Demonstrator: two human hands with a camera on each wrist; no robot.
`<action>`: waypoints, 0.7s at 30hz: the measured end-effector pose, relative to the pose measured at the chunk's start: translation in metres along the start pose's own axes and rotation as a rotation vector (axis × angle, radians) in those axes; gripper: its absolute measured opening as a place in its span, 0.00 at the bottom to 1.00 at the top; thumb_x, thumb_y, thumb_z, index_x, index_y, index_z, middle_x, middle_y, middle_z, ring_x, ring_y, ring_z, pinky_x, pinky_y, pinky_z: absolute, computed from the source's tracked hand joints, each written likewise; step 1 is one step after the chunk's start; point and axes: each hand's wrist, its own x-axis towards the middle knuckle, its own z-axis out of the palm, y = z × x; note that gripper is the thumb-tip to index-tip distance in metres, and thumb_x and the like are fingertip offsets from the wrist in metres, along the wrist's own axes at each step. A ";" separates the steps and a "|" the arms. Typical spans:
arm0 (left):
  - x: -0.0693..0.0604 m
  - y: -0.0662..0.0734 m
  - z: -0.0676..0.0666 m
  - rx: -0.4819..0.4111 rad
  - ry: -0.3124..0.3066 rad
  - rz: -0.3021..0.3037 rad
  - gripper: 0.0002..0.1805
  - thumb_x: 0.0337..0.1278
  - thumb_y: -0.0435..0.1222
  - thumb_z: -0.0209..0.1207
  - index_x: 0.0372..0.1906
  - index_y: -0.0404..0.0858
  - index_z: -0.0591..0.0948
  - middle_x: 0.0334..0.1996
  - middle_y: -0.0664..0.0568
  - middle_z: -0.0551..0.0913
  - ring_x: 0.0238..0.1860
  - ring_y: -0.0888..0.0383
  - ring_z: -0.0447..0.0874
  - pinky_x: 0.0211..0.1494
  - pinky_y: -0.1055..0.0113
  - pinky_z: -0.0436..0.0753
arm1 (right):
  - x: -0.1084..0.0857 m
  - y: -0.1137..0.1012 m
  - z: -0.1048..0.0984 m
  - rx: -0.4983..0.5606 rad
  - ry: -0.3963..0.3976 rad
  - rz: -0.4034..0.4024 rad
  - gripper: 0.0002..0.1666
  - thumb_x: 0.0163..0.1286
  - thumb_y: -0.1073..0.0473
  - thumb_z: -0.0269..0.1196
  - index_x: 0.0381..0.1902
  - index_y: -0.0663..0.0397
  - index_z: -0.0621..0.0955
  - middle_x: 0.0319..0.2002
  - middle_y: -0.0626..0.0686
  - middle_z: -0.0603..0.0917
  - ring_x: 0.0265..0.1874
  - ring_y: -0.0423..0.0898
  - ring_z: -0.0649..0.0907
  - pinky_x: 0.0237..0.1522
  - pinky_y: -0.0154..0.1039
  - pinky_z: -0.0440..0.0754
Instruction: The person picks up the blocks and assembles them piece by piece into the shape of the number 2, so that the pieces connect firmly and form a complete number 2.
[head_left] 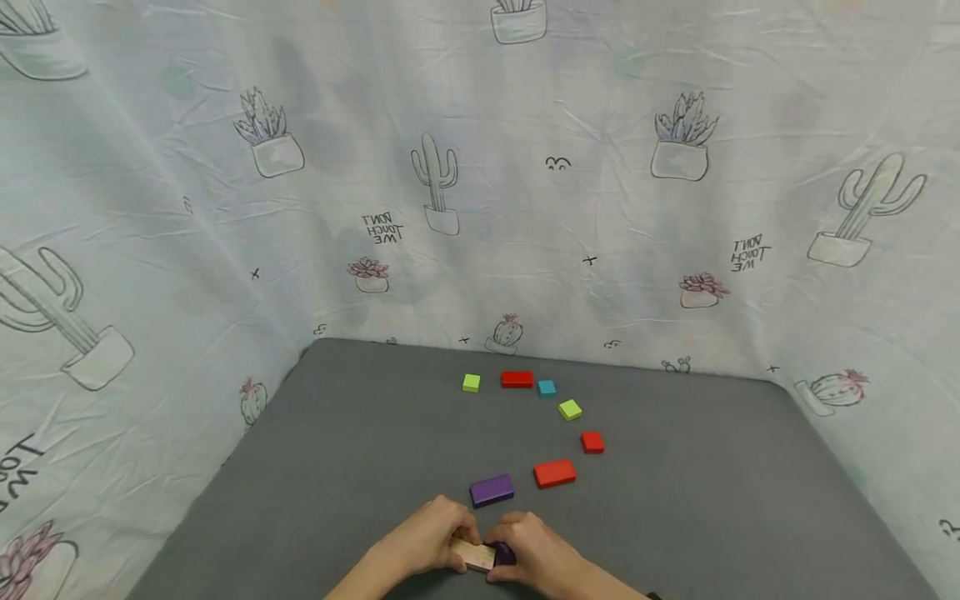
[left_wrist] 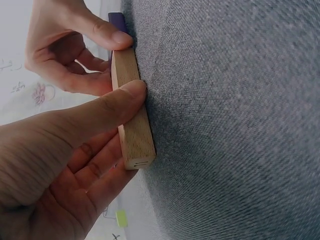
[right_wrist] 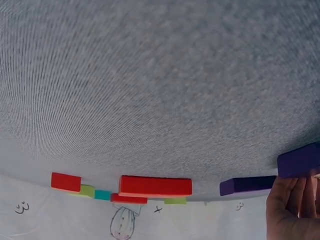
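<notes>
My left hand [head_left: 429,535] pinches a plain wooden block [head_left: 474,555] just above the grey cloth. In the left wrist view, its thumb lies along the near face of this wooden block [left_wrist: 135,135] and the fingers curl behind. My right hand [head_left: 538,552] grips a dark purple block [head_left: 504,553] at the wooden block's right end. The right thumb covers the place where the two meet, so whether they are joined I cannot tell. In the right wrist view, fingers curl against the purple block [right_wrist: 299,161]. A second purple block [head_left: 491,491] lies just beyond my hands.
A curving row on the grey cloth [head_left: 337,450] holds a red block [head_left: 555,473], a small red block [head_left: 592,442], a lime block [head_left: 570,409], a teal block [head_left: 547,388], another red block [head_left: 517,380] and another lime block [head_left: 471,383]. A cactus-print curtain [head_left: 480,275] surrounds the surface.
</notes>
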 end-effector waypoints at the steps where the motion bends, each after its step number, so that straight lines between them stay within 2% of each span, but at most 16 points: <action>1: 0.000 0.000 0.000 -0.005 0.000 -0.004 0.15 0.27 0.31 0.77 0.29 0.43 0.86 0.27 0.65 0.83 0.26 0.75 0.74 0.30 0.80 0.74 | 0.000 -0.001 0.001 -0.003 0.000 0.000 0.16 0.52 0.54 0.74 0.37 0.54 0.85 0.31 0.42 0.81 0.31 0.27 0.75 0.30 0.19 0.71; 8: -0.001 0.001 0.001 0.007 0.005 -0.008 0.15 0.27 0.31 0.77 0.29 0.44 0.87 0.27 0.65 0.83 0.26 0.74 0.74 0.30 0.79 0.74 | -0.001 -0.004 0.001 -0.004 -0.012 0.027 0.14 0.53 0.57 0.74 0.37 0.53 0.85 0.30 0.41 0.80 0.30 0.27 0.76 0.29 0.20 0.71; 12: 0.001 0.001 0.000 0.030 -0.007 0.017 0.16 0.27 0.33 0.77 0.30 0.45 0.87 0.27 0.67 0.82 0.27 0.75 0.73 0.30 0.80 0.73 | 0.000 -0.004 -0.001 0.006 -0.015 0.035 0.12 0.53 0.58 0.74 0.35 0.52 0.85 0.29 0.40 0.80 0.29 0.27 0.75 0.29 0.20 0.71; 14: 0.001 -0.001 -0.004 0.004 -0.025 0.048 0.18 0.27 0.34 0.77 0.34 0.44 0.87 0.30 0.66 0.83 0.30 0.75 0.75 0.33 0.80 0.74 | 0.000 -0.004 -0.001 0.008 -0.023 0.041 0.12 0.53 0.58 0.74 0.35 0.52 0.85 0.29 0.39 0.79 0.29 0.27 0.74 0.29 0.20 0.71; 17: 0.002 -0.008 -0.015 -0.107 -0.048 0.106 0.22 0.35 0.36 0.75 0.44 0.40 0.86 0.39 0.61 0.84 0.39 0.71 0.79 0.40 0.76 0.78 | 0.000 -0.004 -0.002 0.014 -0.041 0.054 0.11 0.54 0.56 0.73 0.35 0.51 0.85 0.29 0.39 0.79 0.29 0.27 0.74 0.31 0.23 0.73; 19: 0.004 -0.017 -0.025 -0.164 -0.047 0.122 0.25 0.41 0.37 0.72 0.51 0.39 0.83 0.47 0.57 0.83 0.48 0.65 0.79 0.48 0.71 0.79 | 0.001 -0.004 -0.002 0.013 -0.057 0.065 0.11 0.55 0.55 0.73 0.35 0.51 0.85 0.30 0.38 0.79 0.30 0.27 0.74 0.32 0.25 0.74; 21: 0.008 -0.027 -0.035 -0.164 -0.042 0.116 0.26 0.47 0.35 0.70 0.55 0.39 0.81 0.55 0.55 0.79 0.55 0.59 0.76 0.54 0.64 0.78 | 0.001 -0.004 -0.003 0.006 -0.070 0.076 0.11 0.55 0.55 0.73 0.35 0.51 0.85 0.30 0.38 0.80 0.31 0.27 0.75 0.34 0.27 0.75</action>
